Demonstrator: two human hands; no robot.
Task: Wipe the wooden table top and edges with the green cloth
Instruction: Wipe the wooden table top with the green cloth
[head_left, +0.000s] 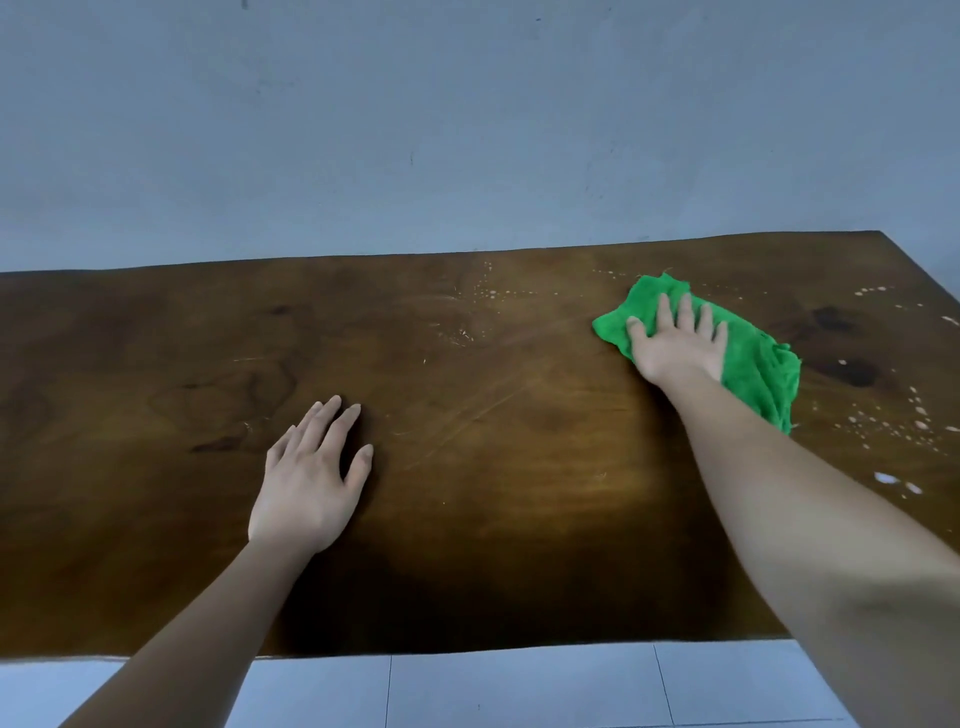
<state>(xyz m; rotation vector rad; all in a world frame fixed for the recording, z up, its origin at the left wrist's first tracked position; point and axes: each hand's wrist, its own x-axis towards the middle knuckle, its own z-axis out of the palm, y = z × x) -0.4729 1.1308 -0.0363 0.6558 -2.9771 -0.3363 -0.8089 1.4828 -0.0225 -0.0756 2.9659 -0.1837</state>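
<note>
Pressing palm-down with straight, slightly spread fingers, the right hand (675, 348) lies flat on the crumpled bright green cloth (761, 371). From my feed, nothing is curled round the fabric. It is pinned under the palm and fingers, and bunches out past the fingertips, beyond the thumb and along the little-finger side down to the wrist.

The cloth sits on the dark brown wooden table top (467, 545), in its far right part, close to the far edge and some way in from the right edge.

The left hand (306, 483) is also opened out flat, with its fingers close together and its thumb apart. It rests on bare wood left of the middle, nearer the near edge, and holds nothing. The two hands are well apart.

White specks and droplets (883, 426) dot the wood to the right of the cloth, out toward the right edge. A few more lie near the far edge, left of the cloth. Pale streaks (467, 332) cross the middle of the top.

A blue-grey wall (467, 130) rises beyond the far edge. Pale floor tiles (519, 691) show below the near edge.
</note>
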